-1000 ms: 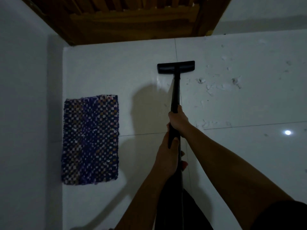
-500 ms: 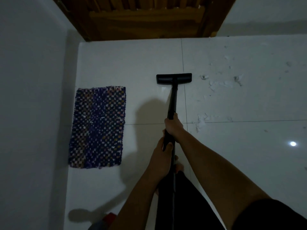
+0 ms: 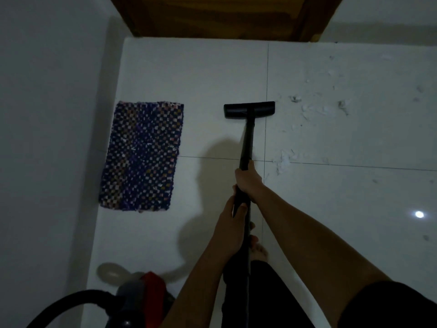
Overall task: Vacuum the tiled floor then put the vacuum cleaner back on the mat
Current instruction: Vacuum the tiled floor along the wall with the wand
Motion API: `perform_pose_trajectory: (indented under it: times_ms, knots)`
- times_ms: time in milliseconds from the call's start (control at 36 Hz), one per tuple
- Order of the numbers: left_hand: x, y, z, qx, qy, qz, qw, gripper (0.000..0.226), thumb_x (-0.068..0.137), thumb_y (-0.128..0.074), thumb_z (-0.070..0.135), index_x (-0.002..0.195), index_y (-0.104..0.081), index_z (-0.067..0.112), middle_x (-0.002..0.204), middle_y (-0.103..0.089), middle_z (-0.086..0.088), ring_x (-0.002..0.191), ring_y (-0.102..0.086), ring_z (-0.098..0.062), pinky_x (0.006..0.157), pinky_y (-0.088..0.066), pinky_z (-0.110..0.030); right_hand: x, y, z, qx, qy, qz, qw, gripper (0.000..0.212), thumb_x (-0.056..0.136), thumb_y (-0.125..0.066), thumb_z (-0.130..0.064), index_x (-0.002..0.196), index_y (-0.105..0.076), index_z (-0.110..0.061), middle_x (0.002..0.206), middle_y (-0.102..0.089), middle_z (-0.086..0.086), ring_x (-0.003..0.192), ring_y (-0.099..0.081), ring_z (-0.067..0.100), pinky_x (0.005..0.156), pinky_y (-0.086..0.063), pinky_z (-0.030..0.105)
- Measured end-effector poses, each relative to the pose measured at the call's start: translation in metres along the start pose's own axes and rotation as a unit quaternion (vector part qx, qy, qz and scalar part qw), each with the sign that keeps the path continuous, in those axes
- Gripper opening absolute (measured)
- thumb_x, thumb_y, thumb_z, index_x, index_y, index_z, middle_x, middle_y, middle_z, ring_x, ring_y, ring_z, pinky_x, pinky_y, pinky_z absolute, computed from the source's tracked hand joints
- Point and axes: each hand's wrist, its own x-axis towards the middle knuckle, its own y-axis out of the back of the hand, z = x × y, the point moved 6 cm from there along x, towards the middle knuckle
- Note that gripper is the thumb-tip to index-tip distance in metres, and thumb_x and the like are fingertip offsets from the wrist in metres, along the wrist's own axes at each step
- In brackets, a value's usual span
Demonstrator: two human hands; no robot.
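A black vacuum wand (image 3: 247, 140) runs from my hands down to its flat black floor head (image 3: 249, 110), which lies on the white tiled floor (image 3: 203, 74). My right hand (image 3: 248, 179) grips the wand higher up; my left hand (image 3: 233, 223) grips it just below. The red and grey vacuum body (image 3: 146, 294) stands at the bottom left with a black hose (image 3: 71, 301) curving off it. A blue checked mat (image 3: 143, 156) lies by the left wall. White scraps and dust (image 3: 316, 112) are scattered right of the floor head.
A grey wall (image 3: 47, 138) runs along the left side. A wooden door (image 3: 220, 17) closes the far end. More debris (image 3: 282, 162) lies at the tile joint near my right hand. My bare foot (image 3: 259, 252) and dark trouser leg show beneath the wand.
The floor head has been drawn back toward me, away from the door. The view has tilted down, bringing the red vacuum body and hose into sight at the bottom left.
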Motion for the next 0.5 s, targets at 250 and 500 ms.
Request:
perform_pose_trajectory:
  times_ms: [250, 500]
  knots:
    - [-0.017, -0.007, -0.033, 0.016, -0.007, 0.019, 1.000, 0.041, 0.101, -0.036, 0.025, 0.142, -0.036, 0.022, 0.089, -0.054, -0.010, 0.054, -0.052, -0.013, 0.048, -0.042, -0.025, -0.019, 0.005, 0.029, -0.011, -0.003, 0.001, 1.000, 0.064, 0.100, -0.039, -0.015, 0.154, -0.009, -0.028, 0.108, -0.054, 0.016, 0.054, -0.048, 0.015, 0.023, -0.029, 0.010]
    - [-0.044, -0.009, -0.061, 0.027, -0.012, -0.001, 1.000, 0.037, 0.102, -0.036, 0.021, 0.139, -0.039, 0.021, 0.064, -0.055, -0.005, 0.045, -0.051, -0.015, 0.050, -0.044, -0.027, -0.038, 0.007, 0.073, -0.006, -0.026, 0.019, 0.999, 0.064, 0.100, -0.039, -0.014, 0.154, -0.009, -0.028, 0.112, -0.054, 0.018, 0.052, -0.049, 0.016, 0.024, -0.031, 0.010]
